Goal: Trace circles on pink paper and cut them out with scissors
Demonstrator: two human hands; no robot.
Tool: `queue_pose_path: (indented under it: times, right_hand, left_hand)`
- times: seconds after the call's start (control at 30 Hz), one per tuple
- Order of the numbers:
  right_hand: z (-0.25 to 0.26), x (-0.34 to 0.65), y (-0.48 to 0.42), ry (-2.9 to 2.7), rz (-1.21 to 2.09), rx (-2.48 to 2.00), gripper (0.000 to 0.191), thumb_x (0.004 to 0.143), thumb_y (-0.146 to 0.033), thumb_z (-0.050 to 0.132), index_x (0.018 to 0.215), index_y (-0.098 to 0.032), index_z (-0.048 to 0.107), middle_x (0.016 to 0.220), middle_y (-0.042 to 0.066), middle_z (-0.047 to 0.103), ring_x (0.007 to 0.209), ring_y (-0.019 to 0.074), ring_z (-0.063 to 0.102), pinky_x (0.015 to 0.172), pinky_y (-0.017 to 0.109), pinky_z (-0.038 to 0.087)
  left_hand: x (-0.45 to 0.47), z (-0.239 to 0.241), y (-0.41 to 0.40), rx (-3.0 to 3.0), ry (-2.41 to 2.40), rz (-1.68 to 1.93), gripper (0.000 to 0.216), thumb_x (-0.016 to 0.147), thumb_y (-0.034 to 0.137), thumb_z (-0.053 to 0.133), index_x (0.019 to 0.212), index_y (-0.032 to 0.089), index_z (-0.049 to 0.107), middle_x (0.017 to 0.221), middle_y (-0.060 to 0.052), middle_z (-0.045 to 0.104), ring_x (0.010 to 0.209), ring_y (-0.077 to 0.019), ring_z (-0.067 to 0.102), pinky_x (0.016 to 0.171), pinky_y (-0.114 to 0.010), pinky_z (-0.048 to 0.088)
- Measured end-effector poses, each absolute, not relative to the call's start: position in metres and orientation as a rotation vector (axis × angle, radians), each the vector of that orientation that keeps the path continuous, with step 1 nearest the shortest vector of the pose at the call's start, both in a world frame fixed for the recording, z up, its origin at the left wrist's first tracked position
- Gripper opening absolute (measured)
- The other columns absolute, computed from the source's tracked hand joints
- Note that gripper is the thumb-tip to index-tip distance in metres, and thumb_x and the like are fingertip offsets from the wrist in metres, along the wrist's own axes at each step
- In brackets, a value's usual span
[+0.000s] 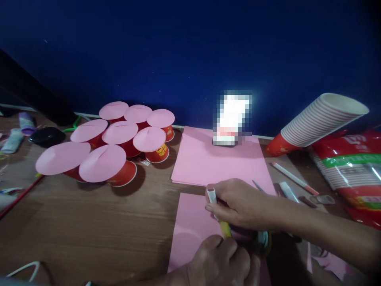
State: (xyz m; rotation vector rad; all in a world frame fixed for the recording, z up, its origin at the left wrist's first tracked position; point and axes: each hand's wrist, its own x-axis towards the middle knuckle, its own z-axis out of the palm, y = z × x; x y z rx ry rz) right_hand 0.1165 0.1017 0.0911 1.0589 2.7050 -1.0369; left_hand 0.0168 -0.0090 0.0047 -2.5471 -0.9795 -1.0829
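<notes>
My right hand [238, 202] is closed round a pen [212, 197] with a white cap and yellow barrel, held over a single pink sheet [190, 226] on the wooden table. My left hand [220, 260] is closed at the bottom edge, knuckles up, pressing on a round object [263, 239] that lies on the same sheet and is mostly hidden. The pen's lower end disappears between the two hands.
A stack of pink paper [217, 159] lies behind, with a blurred-out upright card [232, 119] on it. Several red cups topped with pink cones [119, 143] stand at left. A tilted stack of paper cups [318, 119], a red packet [351, 167] and pens [293, 178] lie at right.
</notes>
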Motion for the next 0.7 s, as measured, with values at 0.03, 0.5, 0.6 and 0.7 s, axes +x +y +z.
queue_pose_path:
  times: [0.03, 0.5, 0.6, 0.7]
  right_hand:
    - [0.0910, 0.1163, 0.1019, 2.705, -1.042, 1.040, 0.019, 0.087, -0.024, 0.046, 0.071, -0.017, 0.055, 0.066, 0.001, 0.063, 0.056, 0.0114, 0.054, 0.054, 0.022, 0.034]
    - [0.0864, 0.1158, 0.1024, 2.754, -0.975, 0.836, 0.022, 0.087, -0.027, 0.048, 0.068, -0.016, 0.055, 0.070, 0.000, 0.062, 0.058, 0.0102, 0.052, 0.056, 0.021, 0.034]
    - [0.0833, 0.1170, 0.1021, 2.783, -0.919, 0.802, 0.022, 0.087, -0.029, 0.049, 0.068, -0.017, 0.053, 0.069, -0.001, 0.061, 0.058, 0.0109, 0.051, 0.057, 0.022, 0.033]
    - [0.0817, 0.1176, 0.1017, 2.792, -0.903, 0.785, 0.022, 0.087, -0.030, 0.048, 0.069, -0.018, 0.052, 0.069, -0.001, 0.061, 0.059, 0.0115, 0.052, 0.058, 0.022, 0.034]
  left_hand:
    - [0.0169, 0.0050, -0.0090, -2.544, -0.987, -1.089, 0.010, 0.071, 0.018, 0.061, 0.064, 0.018, 0.055, 0.049, 0.004, 0.038, 0.044, -0.0122, 0.036, 0.043, -0.032, 0.014]
    - [0.0204, 0.0017, -0.0112, -2.532, -1.044, -1.113, 0.008, 0.070, 0.017, 0.061, 0.064, 0.018, 0.056, 0.048, 0.003, 0.038, 0.044, -0.0124, 0.036, 0.043, -0.033, 0.013]
    - [0.0201, 0.0017, -0.0107, -2.527, -1.055, -1.124, 0.010, 0.070, 0.018, 0.062, 0.062, 0.018, 0.055, 0.048, 0.003, 0.038, 0.044, -0.0123, 0.036, 0.043, -0.033, 0.014]
    - [0.0197, 0.0039, -0.0095, -2.532, -1.010, -1.131, 0.011, 0.070, 0.017, 0.062, 0.062, 0.018, 0.054, 0.048, 0.003, 0.039, 0.044, -0.0121, 0.037, 0.043, -0.033, 0.016]
